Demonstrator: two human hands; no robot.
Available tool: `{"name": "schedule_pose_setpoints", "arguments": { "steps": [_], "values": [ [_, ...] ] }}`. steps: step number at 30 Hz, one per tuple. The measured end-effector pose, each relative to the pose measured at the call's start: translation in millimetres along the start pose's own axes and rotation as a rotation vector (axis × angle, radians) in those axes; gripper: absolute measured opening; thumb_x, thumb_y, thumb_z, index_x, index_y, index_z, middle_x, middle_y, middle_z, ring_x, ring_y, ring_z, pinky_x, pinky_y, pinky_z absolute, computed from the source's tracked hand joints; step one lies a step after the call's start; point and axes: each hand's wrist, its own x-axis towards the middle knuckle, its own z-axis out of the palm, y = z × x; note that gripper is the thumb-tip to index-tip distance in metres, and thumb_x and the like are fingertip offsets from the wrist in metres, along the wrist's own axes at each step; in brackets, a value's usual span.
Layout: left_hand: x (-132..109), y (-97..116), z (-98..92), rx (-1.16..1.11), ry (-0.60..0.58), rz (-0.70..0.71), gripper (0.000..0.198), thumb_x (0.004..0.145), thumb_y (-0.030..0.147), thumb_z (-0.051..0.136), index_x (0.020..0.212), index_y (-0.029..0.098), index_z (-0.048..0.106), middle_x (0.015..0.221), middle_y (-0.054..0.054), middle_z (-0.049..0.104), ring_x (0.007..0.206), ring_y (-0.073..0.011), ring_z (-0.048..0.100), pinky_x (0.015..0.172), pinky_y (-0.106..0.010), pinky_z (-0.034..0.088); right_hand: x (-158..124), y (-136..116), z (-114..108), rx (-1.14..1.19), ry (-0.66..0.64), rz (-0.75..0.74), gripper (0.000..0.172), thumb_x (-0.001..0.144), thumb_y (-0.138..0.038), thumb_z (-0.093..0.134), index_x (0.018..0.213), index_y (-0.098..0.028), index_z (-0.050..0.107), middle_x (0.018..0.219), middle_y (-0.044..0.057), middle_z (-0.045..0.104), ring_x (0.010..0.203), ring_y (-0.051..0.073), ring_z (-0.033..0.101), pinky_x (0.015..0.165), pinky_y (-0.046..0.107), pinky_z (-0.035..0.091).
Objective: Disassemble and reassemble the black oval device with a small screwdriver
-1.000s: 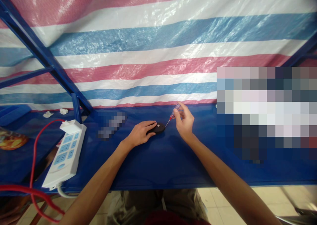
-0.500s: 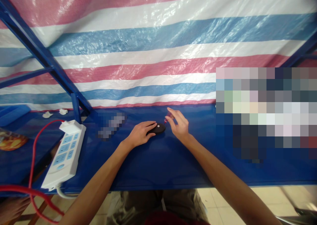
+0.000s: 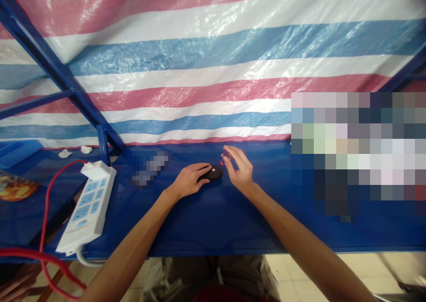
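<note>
Grips with the left hand (image 3: 189, 180) one end of a black, oval, mouse-like device (image 3: 218, 174) marked with a pale round dot, with fingers over the top and thumb along the near side. Pinches in the right hand (image 3: 242, 166), between thumb and fingertips, a small tool with a clear and red handle (image 3: 227, 154), close by the opposite end of the device (too small and too covered to tell contact from a narrow gap). Keeps the device flat on a glossy dark-blue bench (image 3: 216, 222), between both hands and straight ahead of the body.

Judging by this, has the hold and the tool's placing done, with no visible result on the device. Shows no part lifted away and no loose piece near the hands, so seems early in the tool work, with most of it probably left; cannot tell exactly how much.

Farther out, to the left, shows a long white power strip with pale-blue sockets (image 3: 89, 200) beside a red cable (image 3: 45, 200), and at the back a red, white and blue striped plastic sheet (image 3: 199, 93).
</note>
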Motion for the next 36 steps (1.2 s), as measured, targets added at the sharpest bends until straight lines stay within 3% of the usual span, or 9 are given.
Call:
{"name": "schedule_pose_setpoints", "arguments": {
  "steps": [6,10,14,25,36],
  "values": [
    [-1.0,-1.7,1.7,-0.002,0.014,0.005,0.043,0.088,0.037,0.059,0.128,0.020,0.057,0.128,-0.011,0.060,0.114,-0.0254,0.060,0.099,-0.041,0.049,0.2,-4.1,0.1,0.025,-0.019,-0.009,0.032,0.092,-0.020,0.047,0.121,-0.019,0.059,0.112,0.012,0.065,0.100,0.021,0.064,0.090,0.037,0.055],
    [-0.8,-1.6,1.6,-0.008,0.009,0.004,0.043,0.088,0.037,0.059,0.129,0.021,0.056,0.128,-0.010,0.060,0.114,-0.0249,0.060,0.098,-0.041,0.050,-0.5,-4.4,0.3,-0.006,0.002,0.001,0.028,0.090,-0.023,0.052,0.115,-0.019,0.061,0.107,0.012,0.066,0.094,0.021,0.065,0.082,0.036,0.057],
    [-0.1,-0.4,0.4,0.009,0.005,0.000,0.043,0.088,0.037,0.058,0.128,0.020,0.057,0.128,-0.011,0.060,0.114,-0.0247,0.060,0.099,-0.040,0.049,0.2,-4.6,-0.1,0.012,0.001,-0.019,0.031,0.090,-0.017,0.049,0.119,-0.019,0.060,0.111,0.012,0.065,0.103,0.021,0.063,0.089,0.037,0.055],
    [-0.6,-1.7,1.5,-0.001,-0.004,-0.008,0.044,0.088,0.037,0.058,0.129,0.021,0.056,0.129,-0.010,0.060,0.115,-0.0249,0.059,0.099,-0.041,0.049,-1.3,-2.4,1.6,0.022,0.043,-0.026,0.031,0.089,-0.019,0.052,0.120,-0.020,0.059,0.109,0.011,0.066,0.096,0.020,0.065,0.086,0.036,0.056],
    [0.1,-0.3,-0.1,-0.010,-0.006,-0.018,0.043,0.088,0.037,0.059,0.128,0.021,0.057,0.129,-0.010,0.060,0.115,-0.0251,0.059,0.099,-0.041,0.049,-0.2,-5.1,-0.1,0.005,0.023,-0.031,0.032,0.090,-0.018,0.048,0.120,-0.019,0.060,0.111,0.012,0.065,0.103,0.022,0.063,0.090,0.038,0.055]
  ]
}}
